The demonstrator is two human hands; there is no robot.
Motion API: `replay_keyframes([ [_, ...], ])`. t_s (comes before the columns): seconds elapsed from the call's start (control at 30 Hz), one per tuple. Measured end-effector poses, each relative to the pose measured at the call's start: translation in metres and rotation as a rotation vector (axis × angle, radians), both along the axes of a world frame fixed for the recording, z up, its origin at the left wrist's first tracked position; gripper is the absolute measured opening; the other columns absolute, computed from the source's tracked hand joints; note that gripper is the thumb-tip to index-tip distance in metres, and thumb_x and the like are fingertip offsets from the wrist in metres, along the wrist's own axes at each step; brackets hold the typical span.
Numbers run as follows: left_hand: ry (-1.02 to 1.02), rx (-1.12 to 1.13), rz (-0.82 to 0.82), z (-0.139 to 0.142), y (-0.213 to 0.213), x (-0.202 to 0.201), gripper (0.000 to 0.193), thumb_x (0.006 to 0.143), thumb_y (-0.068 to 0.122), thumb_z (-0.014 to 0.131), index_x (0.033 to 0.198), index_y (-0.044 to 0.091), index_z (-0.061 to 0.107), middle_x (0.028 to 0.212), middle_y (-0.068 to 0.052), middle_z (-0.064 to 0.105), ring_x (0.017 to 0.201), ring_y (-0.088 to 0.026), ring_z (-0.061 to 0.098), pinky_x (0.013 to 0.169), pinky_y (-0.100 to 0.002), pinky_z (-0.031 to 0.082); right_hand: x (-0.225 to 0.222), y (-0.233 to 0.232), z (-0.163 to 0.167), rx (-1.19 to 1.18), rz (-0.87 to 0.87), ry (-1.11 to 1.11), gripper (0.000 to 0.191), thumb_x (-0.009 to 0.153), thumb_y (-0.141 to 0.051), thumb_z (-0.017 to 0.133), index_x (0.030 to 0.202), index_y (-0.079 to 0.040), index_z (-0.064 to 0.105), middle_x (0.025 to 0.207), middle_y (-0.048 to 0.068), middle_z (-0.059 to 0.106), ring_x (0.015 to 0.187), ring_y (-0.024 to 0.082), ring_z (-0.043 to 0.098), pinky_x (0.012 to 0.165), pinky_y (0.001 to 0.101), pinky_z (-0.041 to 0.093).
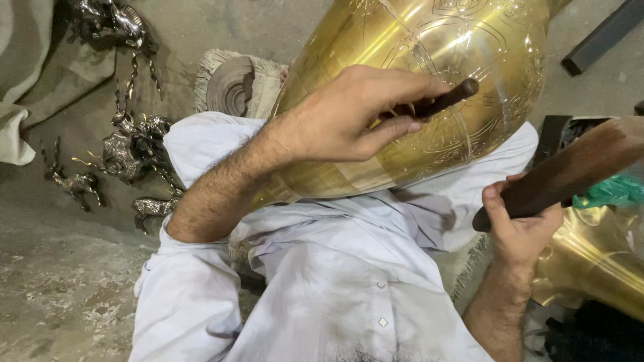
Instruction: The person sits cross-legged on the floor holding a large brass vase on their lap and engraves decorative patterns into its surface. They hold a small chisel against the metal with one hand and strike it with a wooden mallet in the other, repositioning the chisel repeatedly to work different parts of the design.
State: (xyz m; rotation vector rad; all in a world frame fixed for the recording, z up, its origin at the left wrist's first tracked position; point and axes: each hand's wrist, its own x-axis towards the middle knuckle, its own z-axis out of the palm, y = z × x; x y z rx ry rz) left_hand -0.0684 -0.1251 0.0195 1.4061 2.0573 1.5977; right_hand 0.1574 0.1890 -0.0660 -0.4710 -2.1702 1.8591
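Observation:
A large brass vase [469, 60] with engraved patterns lies across my lap, its wide body at the top centre. My left hand [349, 117] rests on the vase and grips a thin dark metal chisel [443, 102] whose end points to the upper right. Lower right, my right hand [520, 221] is closed around the handle of a dark wooden mallet [577, 167], held off the vase to its right. My white garment [322, 268] fills the lower middle.
Several small dark metal animal figurines [131, 151] lie on the concrete floor at left, with more at top left [111, 23]. A second brass piece [597, 261] sits at lower right. A fringed mat with a round wooden block [231, 84] lies behind the vase.

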Motion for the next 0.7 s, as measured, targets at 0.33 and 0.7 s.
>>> replay_keyframes([
  [0.33, -0.076, -0.003, 0.016, 0.007, -0.004, -0.004, 0.037, 0.111, 0.007, 0.073, 0.142, 0.001, 0.053, 0.122, -0.014, 0.072, 0.11, -0.022, 0.079, 0.098, -0.031, 0.066, 0.0, 0.001, 0.002, 0.019, -0.039, -0.072, 0.039, 0.098, -0.002, 0.086, 0.125, 0.004, 0.059, 0.096, 0.006, 0.067, 0.088, 0.012, 0.065, 0.084, 0.0263, 0.055],
  [0.7, -0.166, -0.086, 0.045, 0.026, 0.006, 0.002, 0.039, 0.11, 0.005, 0.074, 0.142, -0.003, 0.053, 0.126, -0.013, 0.073, 0.114, -0.021, 0.078, 0.099, -0.032, 0.066, -0.001, 0.003, 0.003, -0.051, -0.053, -0.047, 0.04, 0.094, 0.0, 0.084, 0.125, 0.001, 0.059, 0.091, 0.005, 0.067, 0.084, 0.01, 0.065, 0.08, 0.0236, 0.053],
])
